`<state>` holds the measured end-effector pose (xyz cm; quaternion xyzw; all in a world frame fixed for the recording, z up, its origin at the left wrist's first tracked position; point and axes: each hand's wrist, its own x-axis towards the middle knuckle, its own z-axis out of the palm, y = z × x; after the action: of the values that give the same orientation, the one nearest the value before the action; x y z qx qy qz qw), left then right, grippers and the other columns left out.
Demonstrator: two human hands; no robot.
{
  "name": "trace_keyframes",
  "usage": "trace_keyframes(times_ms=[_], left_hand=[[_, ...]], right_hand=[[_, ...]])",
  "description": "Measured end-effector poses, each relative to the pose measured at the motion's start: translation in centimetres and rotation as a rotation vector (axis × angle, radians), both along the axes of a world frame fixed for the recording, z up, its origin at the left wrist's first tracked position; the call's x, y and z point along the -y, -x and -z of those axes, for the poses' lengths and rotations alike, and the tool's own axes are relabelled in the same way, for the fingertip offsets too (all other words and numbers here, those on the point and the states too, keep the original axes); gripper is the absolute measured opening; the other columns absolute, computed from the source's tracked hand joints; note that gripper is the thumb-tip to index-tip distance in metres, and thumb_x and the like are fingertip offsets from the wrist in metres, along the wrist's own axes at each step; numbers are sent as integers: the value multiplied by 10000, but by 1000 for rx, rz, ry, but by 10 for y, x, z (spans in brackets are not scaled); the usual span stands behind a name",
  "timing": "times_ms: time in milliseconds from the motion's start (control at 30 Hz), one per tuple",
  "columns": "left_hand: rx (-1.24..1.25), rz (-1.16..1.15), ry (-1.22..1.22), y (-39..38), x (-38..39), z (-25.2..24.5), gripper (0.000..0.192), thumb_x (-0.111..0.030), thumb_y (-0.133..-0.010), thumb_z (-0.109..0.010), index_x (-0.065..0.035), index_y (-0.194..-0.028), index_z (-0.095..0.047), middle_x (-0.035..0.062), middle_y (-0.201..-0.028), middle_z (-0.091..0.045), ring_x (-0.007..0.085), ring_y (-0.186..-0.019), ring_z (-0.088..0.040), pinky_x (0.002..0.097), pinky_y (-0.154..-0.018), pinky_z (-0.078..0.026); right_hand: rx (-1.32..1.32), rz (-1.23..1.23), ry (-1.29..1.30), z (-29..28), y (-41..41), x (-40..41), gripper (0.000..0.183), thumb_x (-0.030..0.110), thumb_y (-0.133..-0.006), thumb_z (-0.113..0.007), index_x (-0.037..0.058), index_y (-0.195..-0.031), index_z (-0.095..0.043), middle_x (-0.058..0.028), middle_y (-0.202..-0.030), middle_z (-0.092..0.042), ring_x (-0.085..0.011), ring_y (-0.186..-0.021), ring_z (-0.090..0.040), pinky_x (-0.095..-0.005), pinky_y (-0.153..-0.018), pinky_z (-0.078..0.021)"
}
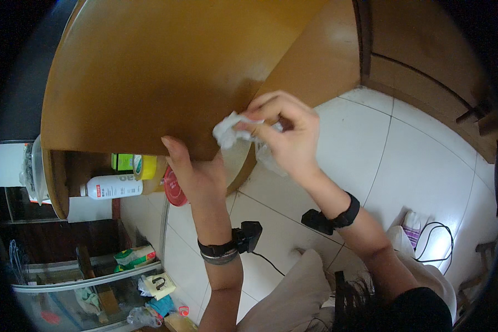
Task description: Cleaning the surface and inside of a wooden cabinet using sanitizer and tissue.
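My right hand point(288, 128) pinches a crumpled white tissue point(228, 130) between thumb and fingers, just in front of the lower edge of a brown wooden panel point(170, 74). Thin translucent plastic point(269, 157) shows below that hand; whether the hand holds it is unclear. My left hand point(203, 178) is at the panel's lower edge, its thumb over the front face and its other fingers mostly hidden behind the edge. Beside the left hand is a round red lid point(175, 186), partly covered by it. Each wrist wears a black strap with a small device.
A white bottle point(114, 186), a yellow tape roll point(145, 167) and a green box point(122, 162) occupy the wooden shelf. Bags and packets point(157, 286) lie near a glass-sided cabinet point(87, 278). A black cable point(450, 240) loops over the tiled floor point(348, 137).
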<state>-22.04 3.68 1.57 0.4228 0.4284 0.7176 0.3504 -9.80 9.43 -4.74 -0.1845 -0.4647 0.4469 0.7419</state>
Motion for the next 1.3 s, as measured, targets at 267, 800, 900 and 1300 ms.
trace_keyframes(times_ms=[267,800,900,1300], left_hand=[[8,-29,-47,-13,-2,-8,670,-588,-932,-573,-228,-1471,-403,40,-1479,-432,291,-1380,-374,517,-1132,-305],[102,42,-8,-5,1,-4,674,-530,-950,-596,-206,-1487,-348,51,-1512,-386,282,-1381,-374,546,-1139,-310],[15,-56,-16,-8,-2,-6,672,-587,-966,-509,-212,-1502,-354,44,-1528,-384,310,-1394,-367,544,-1142,-291],[54,-116,-30,-19,-2,-14,689,-472,-960,-613,-171,-1504,-316,127,-1508,-362,321,-1343,-413,523,-1141,-317]], right_hand=[[-449,24,239,-5,20,-1,175,-58,-808,-774,-1,-792,-609,-62,-954,-680,-44,-763,-598,-185,-663,-477],[118,-64,-60,-1,-28,-21,61,-17,-796,-767,-8,-787,-708,-81,-901,-708,-115,-797,-689,-239,-667,-558],[4,-12,12,-1,-38,-39,112,-25,-781,-795,-14,-800,-686,-81,-917,-712,-81,-766,-655,-197,-663,-510],[-229,-24,133,1,8,5,142,-90,-787,-750,-5,-772,-637,-69,-851,-687,-104,-779,-660,-220,-673,-520]])
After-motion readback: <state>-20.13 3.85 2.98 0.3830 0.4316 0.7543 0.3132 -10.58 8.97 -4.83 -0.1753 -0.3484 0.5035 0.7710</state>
